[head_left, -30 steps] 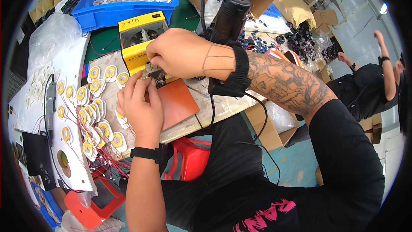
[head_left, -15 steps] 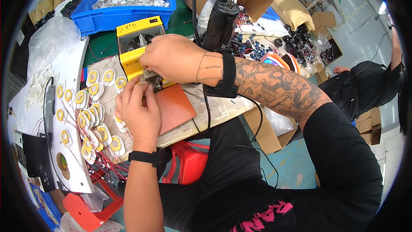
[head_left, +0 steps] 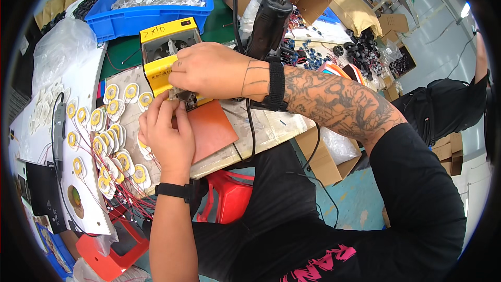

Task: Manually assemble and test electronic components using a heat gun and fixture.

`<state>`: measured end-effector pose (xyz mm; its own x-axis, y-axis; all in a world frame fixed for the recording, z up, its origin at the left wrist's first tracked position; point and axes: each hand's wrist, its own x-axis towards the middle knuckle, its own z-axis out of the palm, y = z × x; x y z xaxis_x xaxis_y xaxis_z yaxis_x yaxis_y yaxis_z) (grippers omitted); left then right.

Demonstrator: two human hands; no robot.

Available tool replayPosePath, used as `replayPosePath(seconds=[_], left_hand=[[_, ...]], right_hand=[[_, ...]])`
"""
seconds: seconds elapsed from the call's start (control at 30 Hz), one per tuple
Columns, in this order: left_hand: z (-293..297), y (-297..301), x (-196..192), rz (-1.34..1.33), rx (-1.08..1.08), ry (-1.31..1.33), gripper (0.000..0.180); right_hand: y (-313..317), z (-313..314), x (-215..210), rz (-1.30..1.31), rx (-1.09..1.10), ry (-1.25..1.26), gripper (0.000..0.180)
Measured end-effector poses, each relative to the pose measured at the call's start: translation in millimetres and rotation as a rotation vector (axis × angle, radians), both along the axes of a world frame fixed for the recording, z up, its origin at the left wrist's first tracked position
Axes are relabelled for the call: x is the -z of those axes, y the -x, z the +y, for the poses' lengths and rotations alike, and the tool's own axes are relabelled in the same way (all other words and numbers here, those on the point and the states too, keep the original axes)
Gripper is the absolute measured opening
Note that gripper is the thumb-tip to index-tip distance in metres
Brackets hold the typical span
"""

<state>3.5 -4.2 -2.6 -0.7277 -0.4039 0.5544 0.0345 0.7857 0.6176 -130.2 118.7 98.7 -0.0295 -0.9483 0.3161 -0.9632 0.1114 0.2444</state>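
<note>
One yellow machine [head_left: 158,68] stands on the table [head_left: 261,130], the right hand [head_left: 211,70] curled and the left hand [head_left: 169,138] bunched at its front; what either grasps is hidden. A slip could pinch fingertips so near its metal parts [head_left: 185,95]. Nearby lie one orange sheet [head_left: 214,131] and over a dozen overlapping yellow-centred discs [head_left: 139,173].

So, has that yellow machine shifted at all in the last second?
No, not visibly: the yellow machine keeps its place just in front of the blue bin; the whole view shifts slightly, both together.
</note>
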Motion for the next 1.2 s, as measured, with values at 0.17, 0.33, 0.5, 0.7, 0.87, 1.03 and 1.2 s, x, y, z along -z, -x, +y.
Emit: replayPosePath(seconds=[0.17, 0.33, 0.5, 0.7, 0.87, 1.03, 1.2], left_hand=[[0.5, 0.4, 1.3, 0.002, -0.010, 0.004, 0.006], [-0.4, -0.6, 0.9, 0.012, -0.017, 0.014, 0.009], [0.2, 0.8, 0.7, 0.006, -0.009, 0.002, 0.009], [0.3, -0.7, -0.3, 0.001, -0.015, -0.008, 0.005], [0.0, 0.1, 0.9, 0.001, -0.006, -0.010, 0.005], [-0.4, 0.3, 0.7, -0.002, -0.006, -0.004, 0.005], [-0.8, -0.2, 0.2, -0.016, -0.007, 0.001, 0.006]], right_hand=[[-15.7, -8.6, -5.4, -0.098, 0.117, -0.052, 0.017], [-32.7, -40.4, -23.7, -0.429, 0.660, -0.214, 0.031], [-31.6, -24.4, -25.9, -0.407, 0.560, -0.121, 0.017], [-27.0, -16.7, -23.8, -0.437, 0.626, -0.091, 0.015], [-16.8, -7.7, -10.7, -0.177, 0.420, -0.037, 0.012], [-14.6, -5.4, -11.8, -0.105, 0.292, -0.109, 0.013], [-13.0, -7.7, -9.3, -0.093, 0.241, -0.108, 0.012]])
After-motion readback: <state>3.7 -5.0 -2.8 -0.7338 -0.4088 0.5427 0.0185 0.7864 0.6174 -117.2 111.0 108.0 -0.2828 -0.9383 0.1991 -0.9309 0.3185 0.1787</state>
